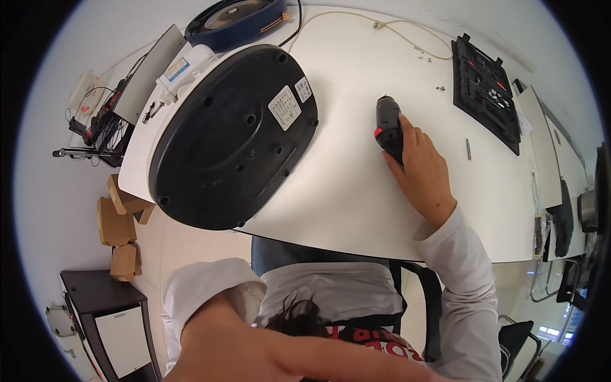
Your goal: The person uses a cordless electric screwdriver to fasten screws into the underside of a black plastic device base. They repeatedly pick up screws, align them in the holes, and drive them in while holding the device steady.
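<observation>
My right hand is closed round the grip of a black cordless screwdriver with a red button, which lies on the white table, its nose pointing to the far side. Close to the camera at the lower edge, my left hand is raised, empty as far as it shows. One of its fingers stretches out to the right, and the others are cut off by the frame. Left of the screwdriver, an appliance with a white shell rests tipped over, its black oval base facing me. Screw holes and two white labels mark that base.
A dark blue round appliance stands at the far left, beside a cable. An open black tool case lies far right, with small screws left of it and a thin metal bit nearer. Cardboard boxes sit left of the table.
</observation>
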`<state>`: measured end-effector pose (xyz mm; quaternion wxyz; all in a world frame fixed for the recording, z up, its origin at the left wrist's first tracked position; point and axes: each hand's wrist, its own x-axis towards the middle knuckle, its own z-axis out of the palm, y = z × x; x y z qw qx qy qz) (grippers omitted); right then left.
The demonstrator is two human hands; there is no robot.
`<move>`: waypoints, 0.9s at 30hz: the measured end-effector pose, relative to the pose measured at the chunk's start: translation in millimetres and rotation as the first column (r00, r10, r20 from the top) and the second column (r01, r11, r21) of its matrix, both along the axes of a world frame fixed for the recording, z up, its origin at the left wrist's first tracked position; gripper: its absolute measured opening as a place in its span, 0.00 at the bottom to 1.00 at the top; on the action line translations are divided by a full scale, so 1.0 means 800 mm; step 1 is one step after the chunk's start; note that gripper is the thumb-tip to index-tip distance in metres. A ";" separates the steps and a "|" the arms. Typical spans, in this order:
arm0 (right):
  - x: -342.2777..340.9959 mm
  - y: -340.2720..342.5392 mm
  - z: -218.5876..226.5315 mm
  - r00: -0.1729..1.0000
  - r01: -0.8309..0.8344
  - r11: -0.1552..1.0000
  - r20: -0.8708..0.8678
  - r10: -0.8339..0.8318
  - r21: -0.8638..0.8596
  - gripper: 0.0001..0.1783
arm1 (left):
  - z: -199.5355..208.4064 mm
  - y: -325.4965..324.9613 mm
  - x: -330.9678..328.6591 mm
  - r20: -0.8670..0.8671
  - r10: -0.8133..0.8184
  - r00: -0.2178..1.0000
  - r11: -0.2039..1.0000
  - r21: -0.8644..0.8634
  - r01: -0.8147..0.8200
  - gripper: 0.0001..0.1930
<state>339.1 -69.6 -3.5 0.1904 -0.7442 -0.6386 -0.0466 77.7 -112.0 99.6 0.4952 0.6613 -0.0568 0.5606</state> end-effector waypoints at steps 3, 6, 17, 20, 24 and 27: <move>-0.003 0.005 -0.002 0.997 0.037 0.999 0.063 -0.036 -0.024 0.37 | -0.001 -0.002 0.004 0.012 0.001 1.000 1.000 -0.014 -0.001 0.11; -0.001 0.009 -0.008 0.992 0.017 0.999 0.125 -0.011 -0.042 0.38 | -0.002 -0.006 0.009 0.034 0.002 0.999 1.000 -0.027 -0.001 0.10; 0.058 0.036 0.012 0.979 -0.158 0.977 -0.104 0.173 0.144 0.30 | -0.012 -0.003 0.036 0.110 0.040 0.993 0.997 -0.066 -0.033 0.09; 0.140 0.090 0.012 0.979 -0.103 0.967 -0.147 0.140 0.232 0.25 | -0.015 0.006 0.051 0.119 0.047 0.992 0.996 -0.078 -0.038 0.08; 0.254 0.177 -0.003 0.801 0.168 0.978 -0.595 -0.061 0.127 0.18 | -0.018 0.021 0.056 0.118 0.103 0.988 0.989 -0.116 -0.089 0.09; 0.317 0.220 -0.037 0.793 0.320 0.929 -0.589 -0.156 0.185 0.18 | -0.025 0.033 0.062 0.109 0.155 0.982 0.979 -0.152 -0.138 0.09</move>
